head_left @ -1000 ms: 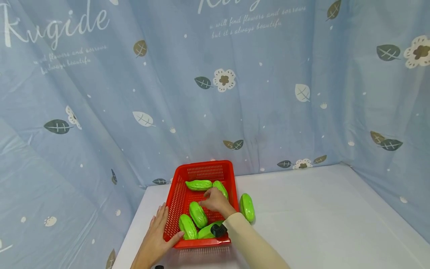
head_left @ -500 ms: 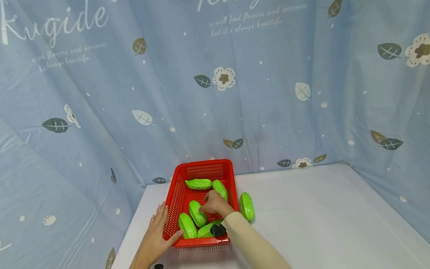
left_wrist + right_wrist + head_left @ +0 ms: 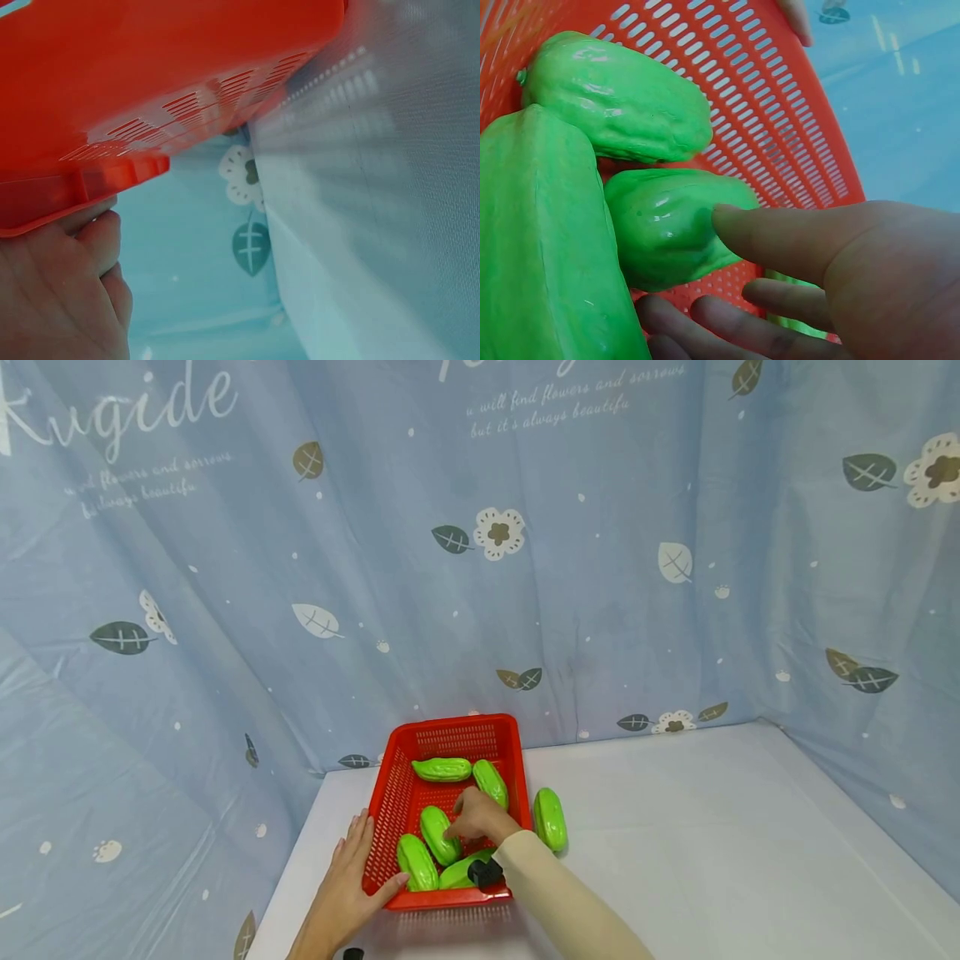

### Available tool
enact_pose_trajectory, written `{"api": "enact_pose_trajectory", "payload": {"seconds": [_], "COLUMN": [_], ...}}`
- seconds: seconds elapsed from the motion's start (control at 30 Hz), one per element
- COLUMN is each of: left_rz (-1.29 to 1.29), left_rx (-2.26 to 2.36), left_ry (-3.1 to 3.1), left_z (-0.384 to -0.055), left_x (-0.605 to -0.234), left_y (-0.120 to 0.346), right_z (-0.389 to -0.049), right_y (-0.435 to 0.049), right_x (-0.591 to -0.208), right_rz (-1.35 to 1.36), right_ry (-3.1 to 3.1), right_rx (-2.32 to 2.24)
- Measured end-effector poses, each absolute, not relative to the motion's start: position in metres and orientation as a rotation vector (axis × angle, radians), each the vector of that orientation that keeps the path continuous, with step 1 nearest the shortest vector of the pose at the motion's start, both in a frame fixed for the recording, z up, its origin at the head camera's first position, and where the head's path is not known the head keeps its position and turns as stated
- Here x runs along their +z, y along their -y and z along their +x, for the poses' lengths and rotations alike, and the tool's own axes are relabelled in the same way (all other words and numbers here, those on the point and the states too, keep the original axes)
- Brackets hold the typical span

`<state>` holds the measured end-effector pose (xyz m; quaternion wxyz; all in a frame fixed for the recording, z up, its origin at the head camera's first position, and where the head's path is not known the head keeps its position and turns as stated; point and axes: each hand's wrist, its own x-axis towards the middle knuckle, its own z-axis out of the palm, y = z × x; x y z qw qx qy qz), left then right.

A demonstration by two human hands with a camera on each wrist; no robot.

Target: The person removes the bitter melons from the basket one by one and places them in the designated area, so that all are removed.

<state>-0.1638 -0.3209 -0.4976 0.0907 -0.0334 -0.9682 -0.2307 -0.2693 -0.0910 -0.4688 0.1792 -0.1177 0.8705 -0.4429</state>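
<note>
Here's the red basket, close to the table's left edge, with five glossy green gourds inside: two towards the far end, two by the near rim, and the middle gourd between them, right at the right hand. That hand's thumb and fingers stand parted about it; whether they touch, I can't tell. Plump, bright and lumpy, this one. The right wrist view picks out a small stem on the neighbouring gourd, too small from the head. Left hand lies straight-fingered along the basket's left rim, thumb spread to the near one; its wrist view adds the slotted outer wall. A loose gourd lies on the table, just beside the basket's right side.
</note>
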Motion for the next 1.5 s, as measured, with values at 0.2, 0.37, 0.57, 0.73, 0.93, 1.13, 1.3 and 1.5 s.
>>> {"api": "enact_pose_trajectory", "payload": {"seconds": [0.2,0.37,0.57,0.73,0.93,1.13,1.3,1.5], "left_rz": [-0.093,-0.097,-0.08,-0.083,-0.086,-0.093,-0.095,-0.081], "left_rx": [-0.711,-0.708,-0.687,-0.689,-0.698,-0.697,-0.704,-0.696], "left_ry": [2.88,2.875,2.893,2.891,2.889,2.88,2.871,2.888], "left_z": [-0.1636,-0.1631,-0.1639,-0.1639,-0.164,-0.1642,-0.1635,-0.1632], "left_x": [-0.4968,-0.4963,-0.4952,-0.4965,-0.4979,-0.497,-0.4967,-0.4969], "left_y": [0.3208,0.32,0.3193,0.32,0.3207,0.3212,0.3214,0.3207], "right_z": [-0.2681,-0.2664,-0.2671,-0.2677,-0.2686,-0.2696,-0.2693,-0.2667], "right_y": [0.0904,0.0901,0.0916,0.0935,0.0948,0.0964,0.0968,0.0938], "right_x": [-0.4683,-0.4671,-0.4682,-0.4693,-0.4701,-0.47,-0.4695,-0.4669], "right_rz": [-0.349,-0.353,-0.363,-0.377,-0.363,-0.361,-0.367,-0.389], "right_ry": [-2.413,-2.422,-2.419,-2.419,-2.409,-2.39,-2.386,-2.29], "right_rx": [-1.249,-1.22,-1.169,-1.144,-1.139,-1.176,-1.21,-1.36]}}
